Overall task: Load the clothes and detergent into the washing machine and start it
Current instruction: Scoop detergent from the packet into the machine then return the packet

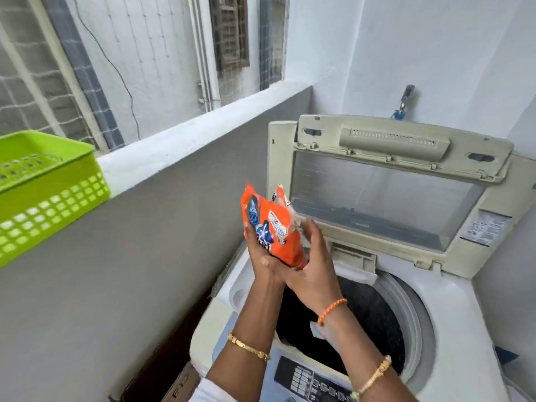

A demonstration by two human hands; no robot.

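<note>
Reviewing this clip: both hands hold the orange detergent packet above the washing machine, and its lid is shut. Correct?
Not quite: the head view shows the lid raised, drum exposed. Both the left hand and right hand do hold the orange detergent packet above the washing machine.

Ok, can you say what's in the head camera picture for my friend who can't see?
Both hands, left hand and right hand, hold an orange detergent packet above the open top-loading washing machine. Its lid stands raised, and a green basket sits on the ledge.
</note>
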